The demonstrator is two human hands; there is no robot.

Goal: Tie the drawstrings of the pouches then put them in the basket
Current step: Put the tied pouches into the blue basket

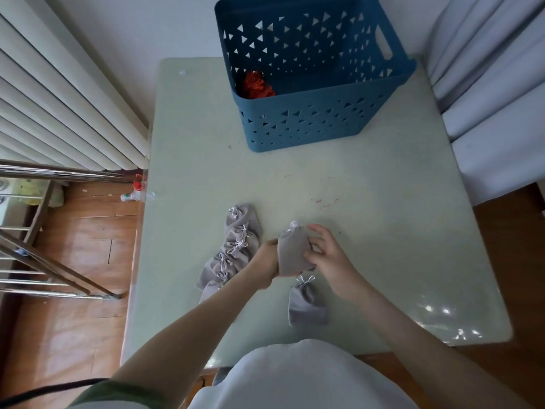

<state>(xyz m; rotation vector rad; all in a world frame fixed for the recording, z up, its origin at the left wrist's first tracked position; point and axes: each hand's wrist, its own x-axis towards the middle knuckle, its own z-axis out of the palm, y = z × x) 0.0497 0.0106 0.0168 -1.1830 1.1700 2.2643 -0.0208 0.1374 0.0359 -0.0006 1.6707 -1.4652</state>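
Observation:
Both my hands hold one grey pouch (292, 251) just above the pale green table (368, 231). My left hand (265, 261) grips its left edge and my right hand (326, 255) pinches its right side. Its white drawstring sticks up at the top. Another grey pouch (306, 304) with a tied bow lies flat just below my hands. A row of several grey pouches (233, 249) with bows lies overlapped to the left. The blue perforated basket (306, 122) stands at the table's far edge with something red (256, 85) inside.
A white radiator (59, 93) and a metal rack (44, 261) stand left of the table. A small bottle with a red cap (134, 193) lies on the wooden floor by the table's left edge. White curtain fabric (495, 98) hangs at the right.

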